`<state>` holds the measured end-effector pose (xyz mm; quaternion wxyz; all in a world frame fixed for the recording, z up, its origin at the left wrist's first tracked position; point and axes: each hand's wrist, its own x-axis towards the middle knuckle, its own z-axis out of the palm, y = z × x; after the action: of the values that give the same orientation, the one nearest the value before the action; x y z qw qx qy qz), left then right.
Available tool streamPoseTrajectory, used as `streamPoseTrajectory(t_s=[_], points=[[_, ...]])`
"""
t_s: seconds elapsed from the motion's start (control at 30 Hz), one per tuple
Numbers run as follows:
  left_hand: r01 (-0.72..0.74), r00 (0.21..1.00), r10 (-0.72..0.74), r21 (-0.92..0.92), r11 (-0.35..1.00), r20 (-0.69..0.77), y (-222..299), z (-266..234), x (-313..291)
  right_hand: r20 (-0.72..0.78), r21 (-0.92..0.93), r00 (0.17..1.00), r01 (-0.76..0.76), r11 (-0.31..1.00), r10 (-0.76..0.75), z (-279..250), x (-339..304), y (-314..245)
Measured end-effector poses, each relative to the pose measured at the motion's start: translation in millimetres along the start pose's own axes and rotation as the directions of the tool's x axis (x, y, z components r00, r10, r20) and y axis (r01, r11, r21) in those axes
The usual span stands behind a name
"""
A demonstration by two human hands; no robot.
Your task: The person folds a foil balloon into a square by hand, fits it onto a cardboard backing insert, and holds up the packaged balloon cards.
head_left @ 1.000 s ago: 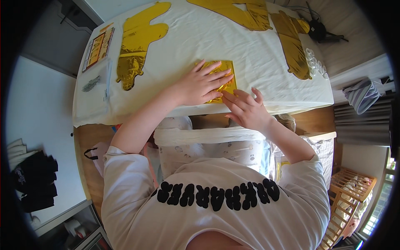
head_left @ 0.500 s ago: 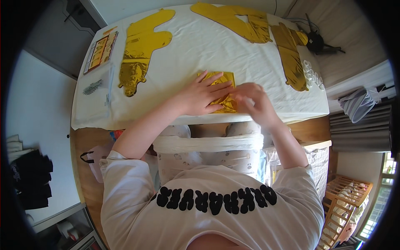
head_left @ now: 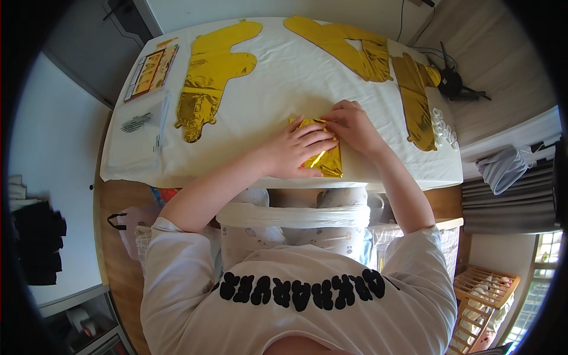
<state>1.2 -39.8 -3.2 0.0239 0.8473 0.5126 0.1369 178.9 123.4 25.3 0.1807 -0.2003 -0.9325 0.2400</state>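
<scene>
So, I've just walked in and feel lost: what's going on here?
A folded gold foil piece is being handled on a white-covered table. The person's left hand lies spread over it; the right hand is at its far edge, its grip unclear. Flat gold foil shapes lie farther back.

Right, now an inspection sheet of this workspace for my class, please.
Surface: white tablecloth, lightly creased
Work things: folded rectangular gold foil; three flat gold foil shapes lie beyond
Clutter: clear flat plastic bag left; clear round plastic pieces, black pronged device right
Hands: left hand spread on the folded foil; right hand at its far edge, grip unclear
Cables: thin dark cables, far right
Surroundings: slatted wooden rack, grey curtain
</scene>
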Motion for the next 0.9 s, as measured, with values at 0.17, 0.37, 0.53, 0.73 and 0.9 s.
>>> streamPoseTrajectory(t_s=[0.17, 0.37, 0.53, 0.73, 0.9], points=[[-0.006, 1.0, 0.006, -0.007, 1.0, -0.009, 0.4, 1.0, 0.1, -0.01, 0.092, 0.999, -0.034, 0.995, 0.035, 4.1, -1.1, 3.0], [-0.027, 0.998, 0.024, -0.037, 0.999, -0.063, 0.2, -3.6, 1.0, -0.058, 0.081, 0.998, 0.038, 0.996, -0.033, 3.6, -3.6, 8.1], [-0.037, 0.994, 0.032, -0.043, 0.998, -0.109, -1.3, -4.5, 0.5, -0.052, -0.048, 0.976, 0.208, 0.977, -0.211, -3.9, -7.3, 2.2], [-0.014, 0.996, 0.006, -0.098, 0.995, -0.084, -0.1, -6.5, 0.5, 0.063, -0.066, 0.96, 0.277, 0.959, -0.273, -18.1, -12.3, -2.1], [-0.023, 0.996, 0.012, -0.117, 0.993, -0.093, -1.5, -5.8, 0.2, 0.153, -0.006, 0.963, 0.225, 0.974, -0.221, -21.2, -12.1, -1.5]])
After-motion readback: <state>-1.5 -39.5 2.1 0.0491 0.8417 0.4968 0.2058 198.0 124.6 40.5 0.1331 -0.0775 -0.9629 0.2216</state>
